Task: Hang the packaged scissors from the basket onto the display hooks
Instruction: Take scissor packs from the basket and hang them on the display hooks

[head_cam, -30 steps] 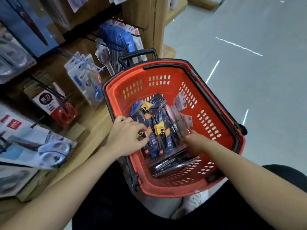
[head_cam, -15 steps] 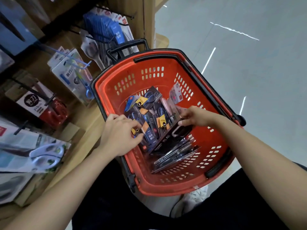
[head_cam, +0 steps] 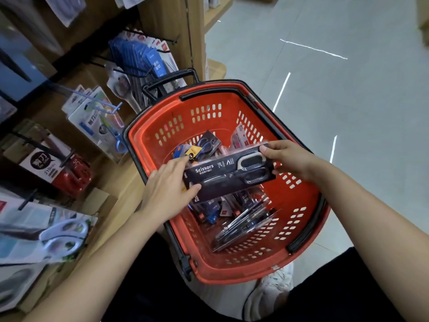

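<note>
A black pack labelled "Scissors" (head_cam: 222, 175) is held flat above the red basket (head_cam: 308, 205). My right hand (head_cam: 287, 159) grips its handle end, at the right. My left hand (head_cam: 169, 189) holds the other end, thumb under the pack's lower edge and fingers behind it. Several more scissor packs (head_cam: 232, 212) lie in a heap on the basket's floor beneath. Black display hooks (head_cam: 139, 68) jut from the wooden rack at the upper left, some loaded with blue-carded packs (head_cam: 148, 59).
The wooden rack (head_cam: 167, 24) fills the left side, with hanging red scissors (head_cam: 72, 177), white scissors (head_cam: 62, 235) and pastel packs (head_cam: 97, 119). A blue hook (head_cam: 92, 101) sticks out mid-left. The basket's black handle (head_cam: 169, 80) stands by the rack. Grey floor (head_cam: 348, 89) spreads to the right.
My right hand lifted the black pack out of the heap and turned it label-up. My left hand left the pile and took the pack's other end. The view tilted upward.
</note>
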A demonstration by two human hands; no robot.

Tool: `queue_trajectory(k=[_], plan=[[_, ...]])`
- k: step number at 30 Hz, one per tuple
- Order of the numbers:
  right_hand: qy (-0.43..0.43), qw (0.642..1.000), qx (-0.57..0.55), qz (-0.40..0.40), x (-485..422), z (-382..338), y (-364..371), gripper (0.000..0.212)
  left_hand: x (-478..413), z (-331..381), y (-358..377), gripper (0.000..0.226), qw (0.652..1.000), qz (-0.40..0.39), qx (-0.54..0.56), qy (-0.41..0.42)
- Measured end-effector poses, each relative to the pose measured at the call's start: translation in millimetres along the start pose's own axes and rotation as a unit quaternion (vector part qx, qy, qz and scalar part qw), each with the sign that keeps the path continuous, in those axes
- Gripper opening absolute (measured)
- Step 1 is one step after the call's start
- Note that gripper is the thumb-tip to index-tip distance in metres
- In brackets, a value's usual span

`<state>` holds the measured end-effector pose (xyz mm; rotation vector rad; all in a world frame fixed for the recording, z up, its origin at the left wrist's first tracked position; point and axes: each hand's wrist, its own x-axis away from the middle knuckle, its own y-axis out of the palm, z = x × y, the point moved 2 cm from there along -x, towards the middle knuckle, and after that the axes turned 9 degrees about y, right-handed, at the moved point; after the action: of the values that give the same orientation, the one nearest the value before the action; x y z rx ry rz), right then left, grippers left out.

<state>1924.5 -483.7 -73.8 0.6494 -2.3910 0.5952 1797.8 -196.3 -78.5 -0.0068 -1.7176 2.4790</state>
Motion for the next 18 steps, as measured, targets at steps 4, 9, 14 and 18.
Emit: queue_trajectory(k=[4,9,14,18], plan=[[0.021,1.0,-0.02,0.0,7,-3,2,0.021,-17,-7,-5,0.038,0.997,0.011,0.073,-0.026],[-0.051,0.996,0.054,0.057,3,-11,2,0.022,-30,-19,-17,0.029,0.971,0.079,0.225,-0.012],[-0.155,0.945,0.261,0.121,-3,-30,23,0.057,-43,-8,-31,0.012,0.966,0.113,0.233,0.029],[-0.176,0.928,0.311,0.101,1,-41,45,0.046,-64,11,-40,0.011,0.953,0.086,0.274,0.099]])
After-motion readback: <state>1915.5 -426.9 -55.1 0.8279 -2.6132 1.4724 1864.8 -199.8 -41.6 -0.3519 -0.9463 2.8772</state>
